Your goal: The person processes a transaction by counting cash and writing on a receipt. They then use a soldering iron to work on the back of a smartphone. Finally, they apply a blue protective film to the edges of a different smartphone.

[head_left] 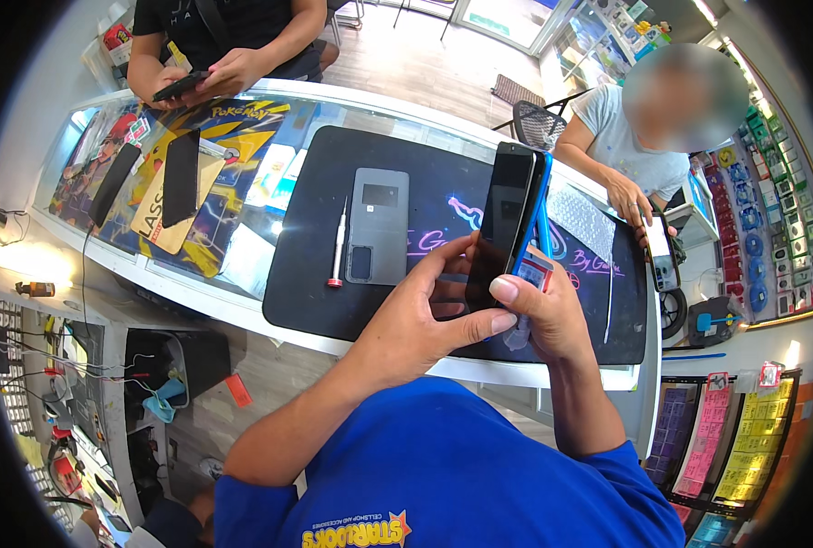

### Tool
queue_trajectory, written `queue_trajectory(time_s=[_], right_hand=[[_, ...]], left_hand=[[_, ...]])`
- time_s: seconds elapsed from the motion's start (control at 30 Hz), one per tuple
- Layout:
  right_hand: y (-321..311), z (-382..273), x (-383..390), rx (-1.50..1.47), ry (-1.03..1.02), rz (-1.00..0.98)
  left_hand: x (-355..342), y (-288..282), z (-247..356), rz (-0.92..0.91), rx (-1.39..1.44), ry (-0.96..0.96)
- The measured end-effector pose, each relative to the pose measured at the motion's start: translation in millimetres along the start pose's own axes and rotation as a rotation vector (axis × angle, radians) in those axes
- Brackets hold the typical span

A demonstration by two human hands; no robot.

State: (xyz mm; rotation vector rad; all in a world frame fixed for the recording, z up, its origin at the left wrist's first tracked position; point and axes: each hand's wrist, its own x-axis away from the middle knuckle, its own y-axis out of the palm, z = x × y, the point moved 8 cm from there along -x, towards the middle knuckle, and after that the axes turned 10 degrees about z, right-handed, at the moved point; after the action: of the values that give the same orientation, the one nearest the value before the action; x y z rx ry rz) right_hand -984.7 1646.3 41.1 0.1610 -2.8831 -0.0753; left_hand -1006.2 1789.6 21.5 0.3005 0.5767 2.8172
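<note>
Upright between my hands is a smartphone (500, 215) with a dark screen and, along its right side, a blue edge (545, 205) that may be a second part. My left hand (429, 310) curls round its lower left side, thumb across the bottom. My right hand (557, 315) grips the lower right, thumb on the front. A small red-and-clear packet (534, 270) shows by my right fingers; whether they hold it I cannot tell. On the black mat (315, 183) left of my hands lie a grey phone back cover (383, 219) and a screwdriver (340, 247) with a red end.
Bubble wrap (593, 219) and a thin metal stick (608, 301) lie on the mat's right. Two dark phones, one upright (183, 178) and one slanted (114, 185), rest on the glass counter's left. Across it, one person (228, 68) handles a phone; another (639, 196) holds one at right.
</note>
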Motion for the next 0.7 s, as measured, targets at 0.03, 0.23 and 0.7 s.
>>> queue_trajectory(time_s=[0.03, 0.23, 0.7], right_hand=[[1, -1, 1, -0.007, 0.005, -0.002], [-3, -1, 0, -0.018, -0.007, 0.001], [-3, 1, 1, -0.102, -0.047, 0.054]], left_hand=[[0, -1, 2, 0.000, -0.010, 0.007], [-2, -2, 7, -0.005, -0.021, 0.038], [-4, 0, 24, -0.010, -0.112, 0.068]])
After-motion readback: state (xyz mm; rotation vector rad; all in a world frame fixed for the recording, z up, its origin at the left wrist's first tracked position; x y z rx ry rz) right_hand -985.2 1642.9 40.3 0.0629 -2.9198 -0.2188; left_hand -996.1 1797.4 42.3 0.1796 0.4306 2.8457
